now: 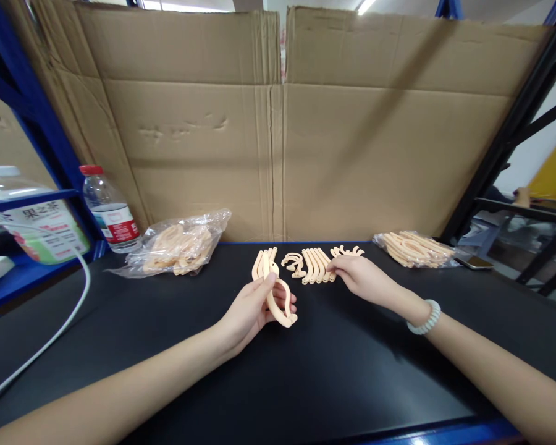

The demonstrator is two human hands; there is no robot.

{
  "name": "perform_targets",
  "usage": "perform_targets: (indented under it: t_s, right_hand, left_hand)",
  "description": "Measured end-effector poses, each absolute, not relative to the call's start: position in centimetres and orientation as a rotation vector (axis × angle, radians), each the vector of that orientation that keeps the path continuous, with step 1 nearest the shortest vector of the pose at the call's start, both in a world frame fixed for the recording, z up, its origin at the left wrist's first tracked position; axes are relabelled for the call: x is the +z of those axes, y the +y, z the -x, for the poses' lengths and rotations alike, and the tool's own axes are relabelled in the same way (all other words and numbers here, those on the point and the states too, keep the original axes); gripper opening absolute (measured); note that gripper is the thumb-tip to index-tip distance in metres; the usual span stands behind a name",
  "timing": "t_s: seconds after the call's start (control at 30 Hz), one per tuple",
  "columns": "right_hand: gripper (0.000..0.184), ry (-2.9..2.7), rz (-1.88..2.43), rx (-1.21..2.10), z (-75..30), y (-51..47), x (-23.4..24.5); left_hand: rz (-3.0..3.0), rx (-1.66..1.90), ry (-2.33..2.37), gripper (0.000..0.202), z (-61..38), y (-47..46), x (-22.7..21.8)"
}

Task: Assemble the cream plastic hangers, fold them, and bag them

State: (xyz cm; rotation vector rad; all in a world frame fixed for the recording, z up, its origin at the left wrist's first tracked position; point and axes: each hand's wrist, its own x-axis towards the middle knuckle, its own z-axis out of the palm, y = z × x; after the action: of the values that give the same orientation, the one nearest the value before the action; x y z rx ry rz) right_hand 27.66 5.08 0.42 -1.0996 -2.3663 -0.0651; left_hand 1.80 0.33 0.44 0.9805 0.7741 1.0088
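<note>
My left hand (254,309) is closed round a small bunch of curved peach-coloured plastic pieces (272,290), held upright over the black table top (278,377). My right hand (359,276) reaches to a row of the same curved pieces (315,264) lying side by side on the table, its fingertips pinching at the row's right end. A few more loose pieces (347,251) lie just behind that hand. A pale bead bracelet (424,317) sits on my right wrist.
A clear bag of the same pieces (178,247) lies at the back left, another pile in plastic (414,248) at the back right. A water bottle (107,209) stands on the left by a blue rack. Cardboard sheets (278,130) wall off the back. A white cable (46,340) crosses the left.
</note>
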Motion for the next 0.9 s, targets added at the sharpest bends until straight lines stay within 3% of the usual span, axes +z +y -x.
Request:
perform_targets:
  t_s: [0.17,0.33,0.9]
  right_hand:
    - [0.023,-2.254,0.702,-0.241,-24.8,2.0,1.5]
    - [0.018,-2.52,0.374,-0.458,-21.6,-1.4,1.8]
    - [0.022,-2.535,0.508,-0.504,-21.2,-1.1,0.0]
  left_hand:
    - [-1.06,0.976,0.765,0.041,-1.9,0.1,0.1]
    - [-1.185,0.964,0.75,0.043,-1.9,0.1,-0.3]
    - [-1.413,0.932,0.751,0.035,-2.0,-0.1,-0.3]
